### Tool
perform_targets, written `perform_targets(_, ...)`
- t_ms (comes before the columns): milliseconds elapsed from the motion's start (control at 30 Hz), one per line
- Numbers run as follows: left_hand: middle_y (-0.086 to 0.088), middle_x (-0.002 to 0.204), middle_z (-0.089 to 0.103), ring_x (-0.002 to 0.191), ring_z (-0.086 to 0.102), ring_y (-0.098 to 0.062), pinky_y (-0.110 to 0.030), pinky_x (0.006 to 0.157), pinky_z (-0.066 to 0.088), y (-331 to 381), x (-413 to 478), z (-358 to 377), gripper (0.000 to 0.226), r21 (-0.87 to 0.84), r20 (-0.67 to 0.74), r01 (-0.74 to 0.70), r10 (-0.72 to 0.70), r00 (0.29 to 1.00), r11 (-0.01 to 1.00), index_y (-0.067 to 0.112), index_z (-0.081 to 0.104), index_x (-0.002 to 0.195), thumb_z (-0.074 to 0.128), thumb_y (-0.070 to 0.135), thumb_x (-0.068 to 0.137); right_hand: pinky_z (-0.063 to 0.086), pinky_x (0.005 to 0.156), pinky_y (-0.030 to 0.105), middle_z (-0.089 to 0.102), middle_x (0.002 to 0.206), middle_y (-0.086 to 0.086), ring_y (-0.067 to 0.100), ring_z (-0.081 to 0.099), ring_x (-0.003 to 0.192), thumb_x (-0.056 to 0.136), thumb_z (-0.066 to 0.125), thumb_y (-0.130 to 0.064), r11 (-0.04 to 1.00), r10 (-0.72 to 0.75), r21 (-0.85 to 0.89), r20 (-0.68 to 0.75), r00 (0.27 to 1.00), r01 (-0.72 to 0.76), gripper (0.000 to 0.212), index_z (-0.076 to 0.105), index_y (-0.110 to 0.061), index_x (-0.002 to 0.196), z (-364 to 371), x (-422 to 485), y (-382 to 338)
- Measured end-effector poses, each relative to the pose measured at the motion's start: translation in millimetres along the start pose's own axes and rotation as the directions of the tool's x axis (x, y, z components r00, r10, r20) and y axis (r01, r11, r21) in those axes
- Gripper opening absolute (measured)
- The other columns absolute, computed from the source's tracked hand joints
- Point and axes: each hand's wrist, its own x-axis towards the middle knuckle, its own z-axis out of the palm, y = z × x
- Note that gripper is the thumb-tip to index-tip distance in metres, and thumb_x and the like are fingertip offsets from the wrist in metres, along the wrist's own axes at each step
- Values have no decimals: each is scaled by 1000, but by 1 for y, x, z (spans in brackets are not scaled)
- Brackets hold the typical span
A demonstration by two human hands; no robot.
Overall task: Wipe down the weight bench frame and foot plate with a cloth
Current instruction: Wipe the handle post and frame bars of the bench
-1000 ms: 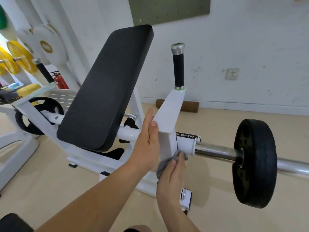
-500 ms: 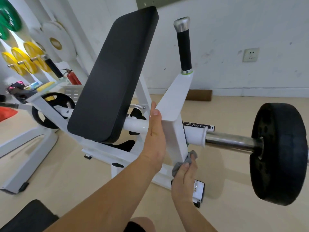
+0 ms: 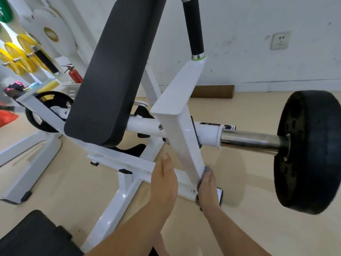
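The white weight bench frame fills the middle of the head view, with a black back pad leaning on it. My right hand presses a grey cloth against the foot of the frame's upright post, fingers wrapped over the cloth. My left hand hangs flat with straight fingers beside the post, over the low cross rail; I cannot tell if it touches. A white floor end of the frame shows beside my right hand.
A chrome bar with a black weight plate juts out to the right of the post. A black handle grip rises above it. Yellow and white plates and a red extinguisher stand at the left. A black pad lies bottom left.
Both hands have slid down the upright post, from near the bar sleeve to its foot by the floor. The camera has come closer and tilted down.
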Motion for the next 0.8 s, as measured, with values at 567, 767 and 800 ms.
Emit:
perform_targets(567,-9,115,67,106,63,-28,-48,102,50,-112,59,38,31,341,105,230,-280,954,911,11,61,117,38,31,108,46,75,28,54,117,-17,6,53,99,95,18,-76,949,-315,-3,96,944,316,65,43,-42,143,-1,2,-12)
perform_targets(767,-1,135,63,121,61,-23,-30,99,45,-127,57,38,35,347,128,199,-256,958,917,14,56,138,43,30,109,49,105,31,42,150,-20,27,54,132,110,24,-41,898,-384,-214,43,922,384,51,11,-42,160,-4,-13,35)
perform_targets(800,-3,145,55,126,55,-22,-26,98,37,-130,56,35,42,393,124,202,-269,955,897,14,47,148,42,29,109,50,92,20,47,136,-19,29,59,121,111,23,-38,937,-240,-241,78,968,252,49,9,-43,158,-10,-8,44)
